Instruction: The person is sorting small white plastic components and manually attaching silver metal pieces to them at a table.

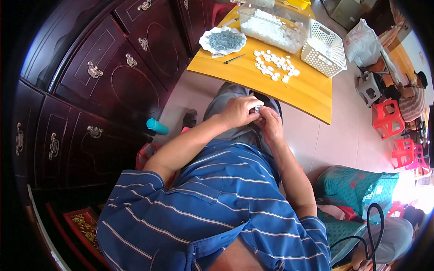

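Above my lap, just short of the table edge, my left hand (237, 111) and my right hand (271, 124) meet with their fingers pinched together. Between the fingertips is a small white piece (257, 109) with dark spots; fingers cover much of it and its exact kind is too small to tell. Past the hands, several small white round parts (271, 64) lie loose on the yellow wooden table (298, 97). A white scalloped plate (204, 44) holds a heap of thin dark grey pieces. Beside it rests a slim dark pen-like tool (235, 58).
A clear plastic box (247, 30) of white parts and a white slotted basket (337, 67) stand at the table's back. Dark wooden cabinets (108, 77) line the left. Teal bags (352, 185), red stools (388, 118) and other people (413, 101) are at right. A teal bottle (157, 126) lies at left.
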The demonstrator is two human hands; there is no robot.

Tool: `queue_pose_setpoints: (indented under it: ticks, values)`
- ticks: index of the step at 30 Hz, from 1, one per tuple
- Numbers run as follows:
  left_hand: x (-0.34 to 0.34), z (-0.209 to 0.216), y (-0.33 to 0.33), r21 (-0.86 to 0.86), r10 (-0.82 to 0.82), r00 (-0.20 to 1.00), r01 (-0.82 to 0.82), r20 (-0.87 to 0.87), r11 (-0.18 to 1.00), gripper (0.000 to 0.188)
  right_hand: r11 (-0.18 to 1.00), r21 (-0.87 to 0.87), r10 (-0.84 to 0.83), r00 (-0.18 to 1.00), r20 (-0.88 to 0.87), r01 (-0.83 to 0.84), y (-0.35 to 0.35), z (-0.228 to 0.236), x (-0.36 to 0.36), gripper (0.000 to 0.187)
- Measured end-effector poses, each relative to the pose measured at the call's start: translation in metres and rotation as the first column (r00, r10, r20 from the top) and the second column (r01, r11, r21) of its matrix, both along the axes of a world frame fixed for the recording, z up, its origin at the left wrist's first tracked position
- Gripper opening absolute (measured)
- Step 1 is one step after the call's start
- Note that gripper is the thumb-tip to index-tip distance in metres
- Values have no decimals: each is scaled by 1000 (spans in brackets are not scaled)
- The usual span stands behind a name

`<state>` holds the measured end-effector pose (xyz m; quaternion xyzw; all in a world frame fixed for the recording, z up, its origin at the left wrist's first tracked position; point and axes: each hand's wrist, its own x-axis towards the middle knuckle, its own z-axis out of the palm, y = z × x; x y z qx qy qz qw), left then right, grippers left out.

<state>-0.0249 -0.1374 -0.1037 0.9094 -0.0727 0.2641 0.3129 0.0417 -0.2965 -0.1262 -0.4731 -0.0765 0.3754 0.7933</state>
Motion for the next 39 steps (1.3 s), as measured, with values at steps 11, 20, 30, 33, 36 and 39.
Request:
queue_pose_setpoints:
  ticks: [11,20,30,33,36,39]
  values:
    - [0,-4,4,55,-10,999,8,35,998,20,995,-98,34,996,88,-25,-3,-16,9,19]
    - [0,1,6,65,-63,996,59,59,996,19,996,-80,39,994,104,-30,-5,-15,10,20]
    - [-1,2,7,45,-92,994,89,61,995,17,997,-79,24,998,53,-20,-5,-18,6,19]
    - [-2,1,4,40,-84,992,80,95,996,18,997,-81,22,998,52,-18,-6,-18,6,19]
    - [-1,1,1,41,-69,994,66,89,997,20,997,-80,-7,996,94,15,-6,-15,4,19]
    - [-1,-2,2,22,-64,990,62,128,998,24,994,-97,-34,995,95,43,-4,-8,-1,20]
